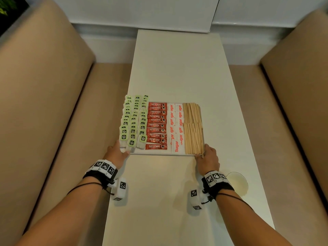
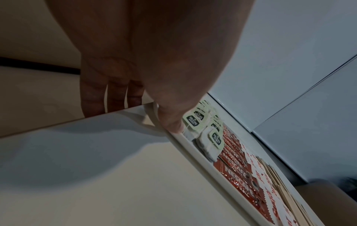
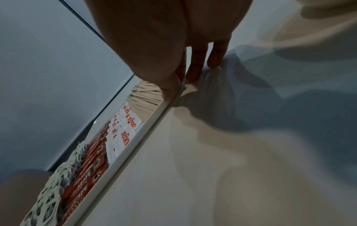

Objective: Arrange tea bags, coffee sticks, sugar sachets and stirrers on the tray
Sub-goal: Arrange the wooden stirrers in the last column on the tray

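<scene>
On the long white table [image 1: 177, 71] between 2 tan upholstered benches [image 1: 44, 86], a flat white rectangular tray [image 1: 156, 153] sits loaded from left to right: 3 rows of white tea bags with green tags [image 1: 134, 121], a column of red Nescafe coffee sticks [image 1: 157, 125], white sugar sachets with red lettering [image 1: 175, 128], and 2 bundles of pale wooden stirrers [image 1: 193, 128] at the right edge. The left hand [image 1: 117, 151] grips the tray's near left corner, thumb [image 2: 172, 119] pressed on the rim just beside the nearest tea bags and fingers [image 2: 115, 94] reaching down past the table edge under the tray. The right hand [image 1: 208, 157] pinches the near right corner, thumb [image 3: 168, 90] on the rim next to the stirrers, fingers [image 3: 195, 68] along the outer side against the tabletop. A round pale disc [image 1: 237, 181] lies on the table near the right wrist.
</scene>
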A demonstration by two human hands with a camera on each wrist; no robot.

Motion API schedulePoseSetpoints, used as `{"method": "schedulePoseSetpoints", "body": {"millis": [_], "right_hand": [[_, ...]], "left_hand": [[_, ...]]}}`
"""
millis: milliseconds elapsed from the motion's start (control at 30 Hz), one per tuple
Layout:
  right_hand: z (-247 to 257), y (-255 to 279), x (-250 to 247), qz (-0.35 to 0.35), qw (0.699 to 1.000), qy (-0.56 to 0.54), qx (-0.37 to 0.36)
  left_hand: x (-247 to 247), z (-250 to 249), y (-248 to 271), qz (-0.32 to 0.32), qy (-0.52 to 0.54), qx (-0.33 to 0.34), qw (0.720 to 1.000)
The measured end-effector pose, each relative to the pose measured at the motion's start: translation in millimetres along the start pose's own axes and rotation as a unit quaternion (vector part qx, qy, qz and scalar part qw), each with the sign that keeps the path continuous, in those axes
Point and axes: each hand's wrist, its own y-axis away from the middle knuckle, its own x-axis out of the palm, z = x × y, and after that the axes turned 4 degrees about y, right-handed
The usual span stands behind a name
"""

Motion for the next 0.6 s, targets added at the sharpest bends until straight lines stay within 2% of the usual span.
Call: {"method": "schedulePoseSetpoints", "body": {"millis": [267, 433, 500, 600], "right_hand": [[1, 2, -3, 0.007, 1.0, -0.011, 0.003], [12, 12, -17, 0.041, 0.995, -0.089, 0.011], [21, 23, -29, 0.032, 0.995, -0.099, 0.01], [32, 43, -58, 0.023, 0.993, -0.107, -0.032]], "left_hand": [[-3, 1, 3, 0.007, 0.014, 0.0, 1.0], [-6, -5, 14, 0.012, -0.005, -0.03, 0.999], [-7, -8, 24, -0.006, -0.011, -0.051, 0.999], [-16, -15, 39, -0.071, 0.002, -0.052, 0.996]]}}
